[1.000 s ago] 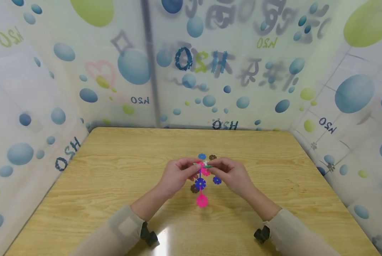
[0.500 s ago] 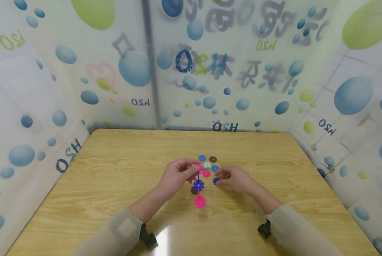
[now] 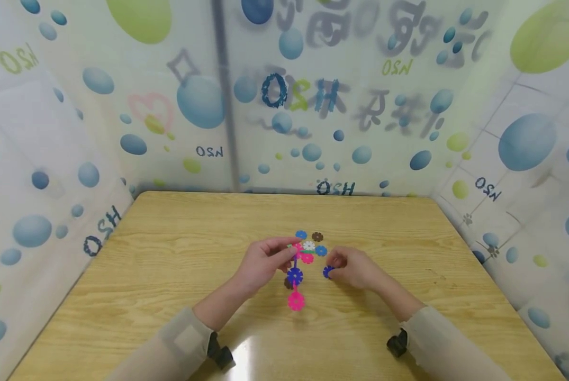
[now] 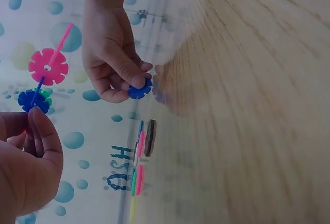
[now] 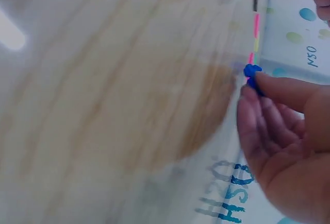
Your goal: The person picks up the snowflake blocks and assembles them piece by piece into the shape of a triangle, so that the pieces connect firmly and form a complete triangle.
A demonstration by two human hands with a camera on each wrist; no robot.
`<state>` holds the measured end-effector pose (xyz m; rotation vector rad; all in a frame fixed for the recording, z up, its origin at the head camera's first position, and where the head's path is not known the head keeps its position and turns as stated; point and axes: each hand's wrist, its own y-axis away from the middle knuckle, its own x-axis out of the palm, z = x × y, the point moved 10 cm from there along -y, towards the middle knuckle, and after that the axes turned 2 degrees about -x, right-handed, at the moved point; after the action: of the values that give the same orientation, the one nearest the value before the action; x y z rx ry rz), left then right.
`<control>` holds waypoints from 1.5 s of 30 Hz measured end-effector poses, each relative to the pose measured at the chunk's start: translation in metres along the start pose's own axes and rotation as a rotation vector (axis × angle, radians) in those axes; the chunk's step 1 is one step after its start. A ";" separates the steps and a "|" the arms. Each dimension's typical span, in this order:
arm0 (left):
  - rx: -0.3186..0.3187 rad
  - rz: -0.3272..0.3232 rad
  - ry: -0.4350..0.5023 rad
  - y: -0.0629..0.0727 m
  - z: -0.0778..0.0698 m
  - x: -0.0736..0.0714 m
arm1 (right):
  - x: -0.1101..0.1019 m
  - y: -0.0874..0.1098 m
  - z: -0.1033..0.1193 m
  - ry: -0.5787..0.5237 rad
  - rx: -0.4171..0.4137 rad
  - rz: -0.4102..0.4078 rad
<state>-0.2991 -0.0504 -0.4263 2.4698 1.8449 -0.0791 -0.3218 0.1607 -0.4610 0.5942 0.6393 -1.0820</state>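
Observation:
My left hand (image 3: 265, 264) pinches a chain of interlocking flower-shaped plastic discs above the table. Along it hang a dark blue disc (image 3: 295, 275) and, lowest, a pink disc (image 3: 296, 301); others between them are turned edge-on. A green disc (image 4: 48, 96) shows behind a blue one in the left wrist view. My right hand (image 3: 354, 269) pinches a single dark blue disc (image 4: 140, 90) between thumb and fingers, to the right of the chain and apart from it. Fingers partly cover both the chain's top and this disc.
Loose discs lie beyond and around the chain on the wooden table (image 3: 193, 227): light blue (image 3: 300, 234), brown (image 3: 317, 236), white (image 3: 309, 245), another light blue (image 3: 321, 251), pink (image 3: 307, 258). One more brown disc (image 3: 288, 283) is partly hidden behind the chain. Patterned curtains (image 3: 274, 148) surround the table.
My right hand has left the chain, moved right and toward me, and picked up the dark blue disc, which has shifted slightly right. My left hand stays nearly still with the chain.

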 end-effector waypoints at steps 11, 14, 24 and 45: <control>0.014 0.011 0.019 0.000 0.000 -0.001 | -0.018 0.019 0.022 -0.344 -0.098 -0.078; 0.020 0.010 0.030 -0.001 0.000 -0.001 | -0.019 0.022 0.028 -0.409 -0.118 -0.080; 0.020 0.016 0.024 0.000 0.001 0.000 | -0.018 0.022 0.035 -0.609 -0.094 -0.095; 0.033 0.031 0.003 -0.003 0.001 0.005 | -0.010 0.021 0.047 -0.801 -0.062 -0.141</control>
<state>-0.3003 -0.0449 -0.4272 2.5204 1.8208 -0.1053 -0.2971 0.1408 -0.4193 0.0299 0.0103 -1.3073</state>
